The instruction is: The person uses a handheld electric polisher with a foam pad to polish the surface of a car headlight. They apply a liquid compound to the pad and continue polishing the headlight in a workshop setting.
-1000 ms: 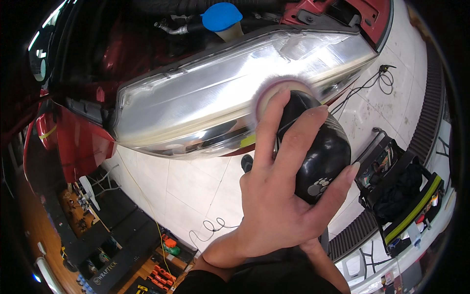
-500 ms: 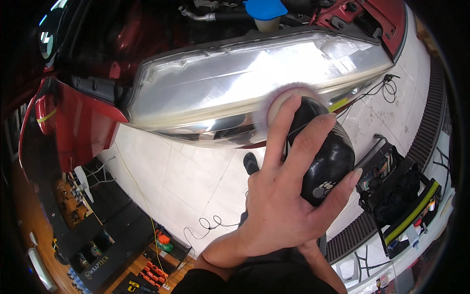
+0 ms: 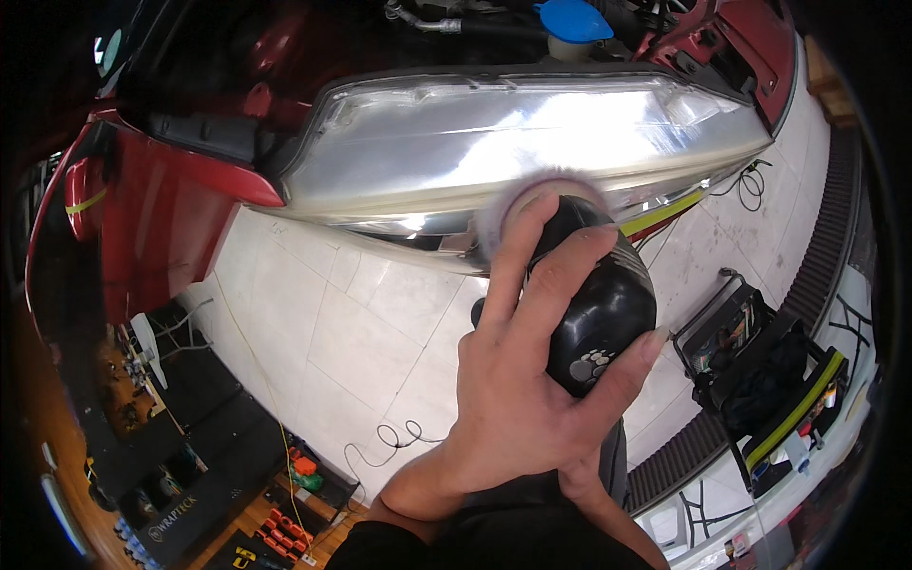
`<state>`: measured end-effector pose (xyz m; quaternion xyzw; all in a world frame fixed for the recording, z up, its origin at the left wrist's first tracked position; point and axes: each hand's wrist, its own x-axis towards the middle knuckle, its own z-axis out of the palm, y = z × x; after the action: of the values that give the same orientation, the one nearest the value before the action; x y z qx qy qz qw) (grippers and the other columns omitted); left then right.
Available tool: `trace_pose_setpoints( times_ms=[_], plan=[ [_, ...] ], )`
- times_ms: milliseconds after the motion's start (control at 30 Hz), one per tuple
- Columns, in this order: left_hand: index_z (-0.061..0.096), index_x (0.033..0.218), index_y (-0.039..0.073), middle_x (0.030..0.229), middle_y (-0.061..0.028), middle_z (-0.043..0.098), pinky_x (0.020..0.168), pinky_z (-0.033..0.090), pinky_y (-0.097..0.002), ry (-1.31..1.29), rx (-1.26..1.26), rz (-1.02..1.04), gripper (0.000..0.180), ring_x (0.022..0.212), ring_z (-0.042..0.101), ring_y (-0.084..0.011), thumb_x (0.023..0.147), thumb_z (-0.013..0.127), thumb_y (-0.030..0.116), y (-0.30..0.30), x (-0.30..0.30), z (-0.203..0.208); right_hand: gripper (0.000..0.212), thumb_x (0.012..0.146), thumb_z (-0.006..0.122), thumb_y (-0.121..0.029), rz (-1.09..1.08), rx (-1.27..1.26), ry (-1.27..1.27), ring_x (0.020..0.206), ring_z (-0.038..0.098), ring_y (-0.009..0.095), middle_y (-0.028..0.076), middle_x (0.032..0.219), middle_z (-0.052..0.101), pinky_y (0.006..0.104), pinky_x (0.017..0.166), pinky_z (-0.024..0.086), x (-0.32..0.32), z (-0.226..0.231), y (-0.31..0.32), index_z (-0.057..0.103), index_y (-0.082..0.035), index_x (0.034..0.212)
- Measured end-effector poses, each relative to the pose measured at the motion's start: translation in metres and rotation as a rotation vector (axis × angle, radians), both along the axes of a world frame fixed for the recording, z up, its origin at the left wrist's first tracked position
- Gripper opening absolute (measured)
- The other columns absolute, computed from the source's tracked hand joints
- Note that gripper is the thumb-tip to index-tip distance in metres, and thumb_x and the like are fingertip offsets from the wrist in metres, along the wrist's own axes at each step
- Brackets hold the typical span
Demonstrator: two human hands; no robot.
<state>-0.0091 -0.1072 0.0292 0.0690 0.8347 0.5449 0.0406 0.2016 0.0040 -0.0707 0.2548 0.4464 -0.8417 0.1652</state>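
My left hand [image 3: 518,399] is spread over the black head of a power polisher [image 3: 613,309], fingers over its top and thumb along its right side. The polisher's round pad [image 3: 513,204], blurred at the rim, rests against the lower edge of a car headlight [image 3: 408,142]. The lens is long and clear, with a yellowish lower band and bright reflections. From the lower right, my right forearm [image 3: 608,518] reaches up beneath the left hand; the right hand's fingers are hidden there, so its grip does not show.
A red fender [image 3: 180,180] flanks the headlight. Behind it, a blue cap [image 3: 575,21] shows in the engine bay. A black tool bag [image 3: 760,370] stands at right, beside a dark ribbed strip. Cords loop on the pale tiles [image 3: 370,332]. Black cases and orange tools lie lower left.
The polisher and my left hand have moved left along the headlight's lower edge. My view has shifted slightly, so the headlight appears further right.
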Motion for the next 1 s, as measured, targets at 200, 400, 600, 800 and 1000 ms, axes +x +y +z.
trace_pose_setpoints(
  times_ms=[200, 400, 600, 800, 1000],
  plan=[
    [0.059, 0.135, -0.001, 0.148, -0.0291, 0.047, 0.108, 0.045, -0.0415, -0.056, 0.092, 0.021, 0.062, 0.134, 0.054, -0.0383, 0.082, 0.082, 0.019, -0.02, 0.006, 0.003, 0.085, 0.083, 0.086, -0.046, 0.032, 0.016, -0.017, 0.112, 0.064, 0.015, 0.007, 0.121, 0.068, 0.0317, 0.099, 0.048, 0.008, 0.007, -0.021, 0.049, 0.005, 0.14],
    [0.06, 0.134, -0.001, 0.148, -0.0278, 0.048, 0.106, 0.048, -0.0411, -0.027, 0.101, 0.048, 0.06, 0.131, 0.057, -0.0379, 0.082, 0.082, 0.018, -0.041, 0.008, 0.005, 0.084, 0.083, 0.086, -0.047, 0.03, 0.073, 0.013, 0.112, 0.064, 0.016, 0.007, 0.12, 0.069, 0.0321, 0.099, 0.048, 0.003, 0.016, -0.042, 0.05, 0.005, 0.138],
    [0.06, 0.135, 0.0, 0.148, -0.0272, 0.048, 0.106, 0.047, -0.0401, -0.033, 0.094, 0.043, 0.06, 0.13, 0.058, -0.0365, 0.082, 0.081, 0.017, -0.067, 0.006, 0.011, 0.086, 0.084, 0.086, -0.044, 0.062, 0.074, 0.033, 0.115, 0.063, 0.015, 0.008, 0.125, 0.066, 0.0318, 0.101, 0.047, 0.007, 0.014, -0.064, 0.046, 0.005, 0.143],
    [0.061, 0.134, 0.001, 0.149, -0.0258, 0.049, 0.111, 0.042, -0.0396, -0.035, 0.182, 0.102, 0.059, 0.133, 0.055, -0.033, 0.081, 0.081, 0.017, -0.094, 0.006, 0.01, 0.077, 0.087, 0.085, -0.032, 0.101, 0.004, 0.082, 0.114, 0.061, 0.015, 0.007, 0.124, 0.066, 0.0312, 0.101, 0.047, -0.009, 0.028, -0.086, 0.046, 0.004, 0.142],
    [0.058, 0.136, 0.0, 0.149, -0.025, 0.048, 0.108, 0.045, -0.0374, -0.089, 0.375, 0.206, 0.057, 0.127, 0.058, -0.0291, 0.085, 0.078, 0.014, -0.122, 0.0, 0.017, 0.071, 0.085, 0.085, -0.039, 0.287, 0.202, 0.101, 0.102, 0.059, 0.011, 0.005, 0.114, 0.067, 0.0283, 0.092, 0.047, -0.033, 0.046, -0.097, 0.053, 0.003, 0.132]
  ],
)
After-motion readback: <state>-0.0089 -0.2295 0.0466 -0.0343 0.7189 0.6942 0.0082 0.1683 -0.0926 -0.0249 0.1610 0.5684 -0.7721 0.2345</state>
